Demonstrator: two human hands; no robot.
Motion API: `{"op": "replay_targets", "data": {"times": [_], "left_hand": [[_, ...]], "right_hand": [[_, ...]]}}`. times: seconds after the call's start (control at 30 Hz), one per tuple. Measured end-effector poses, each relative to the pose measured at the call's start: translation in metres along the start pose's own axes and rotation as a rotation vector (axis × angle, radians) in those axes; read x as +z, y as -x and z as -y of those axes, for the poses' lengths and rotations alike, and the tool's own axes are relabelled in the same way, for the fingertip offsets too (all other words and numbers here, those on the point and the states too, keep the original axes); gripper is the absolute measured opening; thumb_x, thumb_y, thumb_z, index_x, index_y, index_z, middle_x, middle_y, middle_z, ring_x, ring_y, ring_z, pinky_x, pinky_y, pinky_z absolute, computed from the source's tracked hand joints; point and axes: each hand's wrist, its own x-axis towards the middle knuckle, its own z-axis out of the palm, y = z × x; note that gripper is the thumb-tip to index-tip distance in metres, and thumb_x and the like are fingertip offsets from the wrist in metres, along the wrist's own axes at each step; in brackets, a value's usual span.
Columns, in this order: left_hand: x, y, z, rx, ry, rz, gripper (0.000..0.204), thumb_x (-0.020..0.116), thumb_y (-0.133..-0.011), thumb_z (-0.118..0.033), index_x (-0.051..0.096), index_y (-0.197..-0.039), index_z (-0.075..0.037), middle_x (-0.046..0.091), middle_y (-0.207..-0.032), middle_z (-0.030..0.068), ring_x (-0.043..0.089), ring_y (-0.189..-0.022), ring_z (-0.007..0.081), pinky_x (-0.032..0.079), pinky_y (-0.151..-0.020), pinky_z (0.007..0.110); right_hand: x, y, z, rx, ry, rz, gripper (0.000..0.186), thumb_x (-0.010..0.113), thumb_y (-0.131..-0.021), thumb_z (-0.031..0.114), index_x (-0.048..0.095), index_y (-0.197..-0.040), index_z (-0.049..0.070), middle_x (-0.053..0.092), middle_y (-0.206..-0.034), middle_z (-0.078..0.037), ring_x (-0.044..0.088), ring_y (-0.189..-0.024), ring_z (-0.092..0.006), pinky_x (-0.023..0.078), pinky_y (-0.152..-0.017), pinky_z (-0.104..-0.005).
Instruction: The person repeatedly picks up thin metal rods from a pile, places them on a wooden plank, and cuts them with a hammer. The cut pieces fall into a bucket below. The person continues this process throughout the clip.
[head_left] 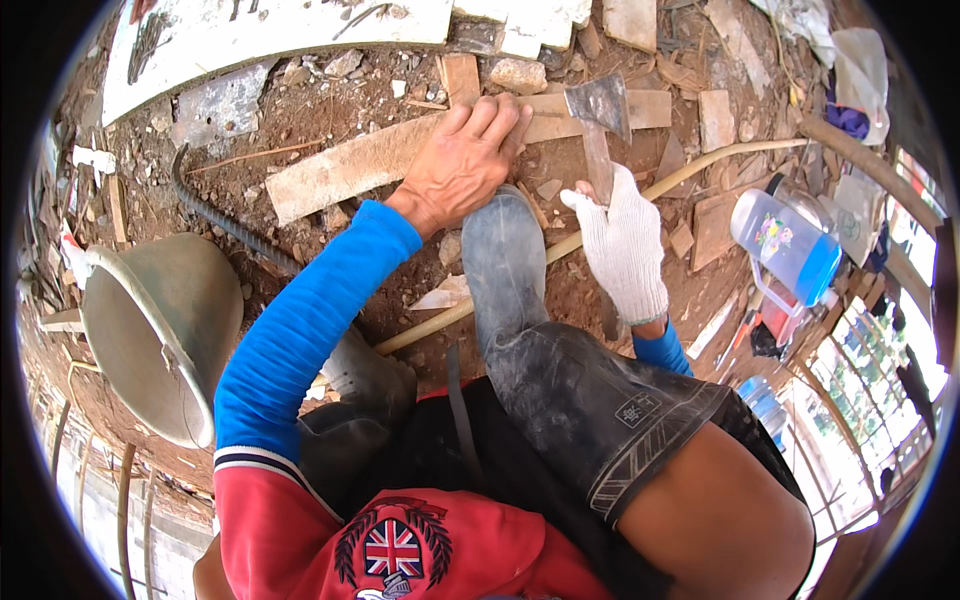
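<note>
My bare left hand (pixel 468 155) grips a long, flat wooden board (pixel 340 173) that lies across the dirt, its fingers curled on it just beyond the toe of my grey rubber boot (pixel 502 265). My right hand (pixel 618 240), in a white knit glove, is closed on the wooden handle of a hatchet (pixel 600 108), whose dark metal head is over the right part of the board. Whether the head touches the board I cannot tell. A long pale pole (pixel 680 182) runs diagonally beneath my boot and right hand.
A bucket (pixel 150 330) and a dark rebar (pixel 225 230) are at left. A plastic jug (pixel 785 250) with a blue base is at right, near a bag (pixel 855 90). Scrap wood (pixel 715 120), stones (pixel 518 75) and white sheets (pixel 250 30) lie beyond the board.
</note>
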Motion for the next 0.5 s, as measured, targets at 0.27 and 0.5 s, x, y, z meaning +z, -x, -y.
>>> {"op": "replay_targets", "data": {"times": [0.27, 0.5], "left_hand": [[-0.004, -0.001, -0.002, -0.023, 0.046, 0.081, 0.062, 0.060, -0.102, -0.019, 0.051, -0.159, 0.003, 0.054, -0.144, 0.0203, 0.057, -0.123, 0.0327, 0.049, -0.104, 0.043], [-0.003, -0.004, 0.000, -0.021, 0.041, 0.017, 0.058, 0.059, -0.103, -0.021, 0.055, -0.155, 0.004, 0.055, -0.144, 0.0207, 0.057, -0.120, 0.0321, 0.049, -0.103, 0.043]], "right_hand": [[0.027, 0.001, -0.005, -0.017, 0.173, 0.015, 0.044, 0.075, -0.103, 0.031, 0.062, -0.130, -0.001, 0.076, -0.086, -0.020, 0.077, -0.080, -0.0405, 0.059, -0.068, -0.0492], [0.014, 0.007, 0.007, -0.053, 0.055, -0.065, 0.038, 0.074, -0.104, 0.031, 0.063, -0.125, 0.001, 0.075, -0.084, -0.020, 0.076, -0.079, -0.0409, 0.058, -0.067, -0.0489]]}}
